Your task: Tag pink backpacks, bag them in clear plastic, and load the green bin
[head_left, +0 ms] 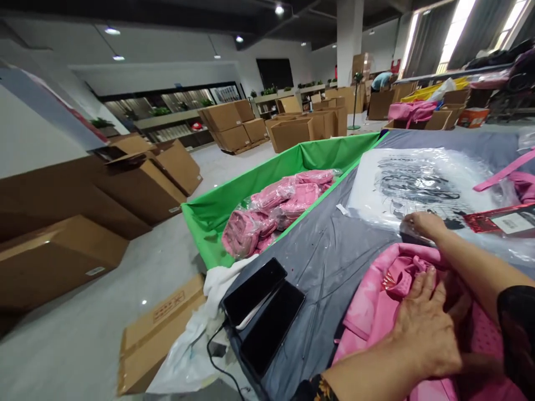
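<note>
A pink backpack (pixel 368 312) lies on the grey-covered table in front of me, its front and pockets facing up. My left hand (pixel 426 328) rests flat on it, fingers stretched out over the crumpled pink fabric. Beyond the bag's top edge, my right hand (pixel 424 225) has its fingers curled in beside a clear plastic-wrapped white package (pixel 376 172) with black print. Whatever those fingers hold, if anything, is hidden. A red-and-black packet (pixel 501 220) with a white label lies to the right of that hand.
Left of the table, a green fabric-lined bin (pixel 251 192) holds several plastic-wrapped pink bags (pixel 271 206). Two black phone-like devices (pixel 271 328) lie at the near table edge with a cable. Cardboard boxes (pixel 146 178) stand around the floor. A person (pixel 382 82) bends over boxes far back.
</note>
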{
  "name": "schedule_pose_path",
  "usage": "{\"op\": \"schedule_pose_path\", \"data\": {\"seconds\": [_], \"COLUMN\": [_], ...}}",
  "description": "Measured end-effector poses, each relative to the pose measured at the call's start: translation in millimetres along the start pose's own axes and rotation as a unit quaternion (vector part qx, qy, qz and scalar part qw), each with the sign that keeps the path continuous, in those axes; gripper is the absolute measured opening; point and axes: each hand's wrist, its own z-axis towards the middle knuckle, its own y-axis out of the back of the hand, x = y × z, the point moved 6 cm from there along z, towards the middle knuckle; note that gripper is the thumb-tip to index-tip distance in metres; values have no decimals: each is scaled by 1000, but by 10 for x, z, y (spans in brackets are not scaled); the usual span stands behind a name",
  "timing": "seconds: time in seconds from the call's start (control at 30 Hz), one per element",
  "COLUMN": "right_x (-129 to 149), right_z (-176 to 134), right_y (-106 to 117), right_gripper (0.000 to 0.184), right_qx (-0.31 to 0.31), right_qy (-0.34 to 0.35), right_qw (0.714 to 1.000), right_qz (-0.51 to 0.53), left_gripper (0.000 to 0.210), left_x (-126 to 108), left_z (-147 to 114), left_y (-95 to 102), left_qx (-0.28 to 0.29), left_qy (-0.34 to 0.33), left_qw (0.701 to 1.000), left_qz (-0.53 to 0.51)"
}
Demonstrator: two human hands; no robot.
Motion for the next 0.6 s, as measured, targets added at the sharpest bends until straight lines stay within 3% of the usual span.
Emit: {"op": "schedule_pose_path", "data": {"seconds": [0.17, 0.33, 0.43, 0.5, 0.57, 0.6], "right_x": [-121, -312, -299, -134, 200, 404], "right_z": [-94, -274, -512, -796, -1184, -1411], "right_y": [95, 643, 1077, 1283, 1331, 1296], "right_gripper": [15, 34, 34, 29, 28, 32], "right_qx": [-26, -149, -193, -204, -179, -154], "right_qy": [-59, -101, -37, 36, 146, 205], "right_qw": [997, 979, 974, 971, 966, 960], "right_qz": [49, 97, 117, 116, 112, 114], "left_gripper": [95, 91, 78, 76, 75, 74], "left_x": [14, 96, 162, 216, 276, 317], "left_z": [6, 18, 41, 62, 85, 93], "left_y": [-2, -121, -152, -108, -16, 37], "left_qx": [-29, -49, -94, -144, -195, -221], "left_qy": [-5, -8, -6, 9, 38, 66], "left_qw": [999, 996, 987, 971, 938, 907], "left_qz": [-42, -79, -132, -192, -285, -353]}}
